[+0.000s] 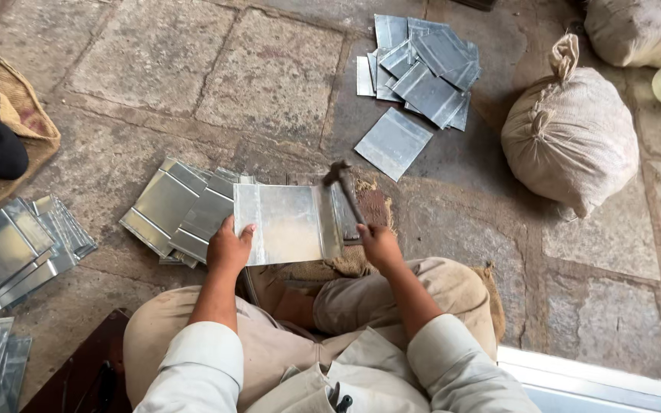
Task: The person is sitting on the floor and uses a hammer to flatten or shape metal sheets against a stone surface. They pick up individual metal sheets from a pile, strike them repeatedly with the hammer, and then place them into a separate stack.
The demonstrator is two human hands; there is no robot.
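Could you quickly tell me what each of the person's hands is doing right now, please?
Left hand: closed on the near-left edge of the flat, rectangular, silver sheet-metal piece.
Right hand: closed around the handle of the dark metal hammer.

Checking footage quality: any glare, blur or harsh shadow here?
Head view: soft, even daylight with faint shadows; pale sheen on the metal sheet under the left hand; the hammer in the right hand looks slightly motion-blurred; floor edges bend a little.

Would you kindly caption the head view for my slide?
Left hand steadies a flat grey metal sheet while right hand holds a hammer.
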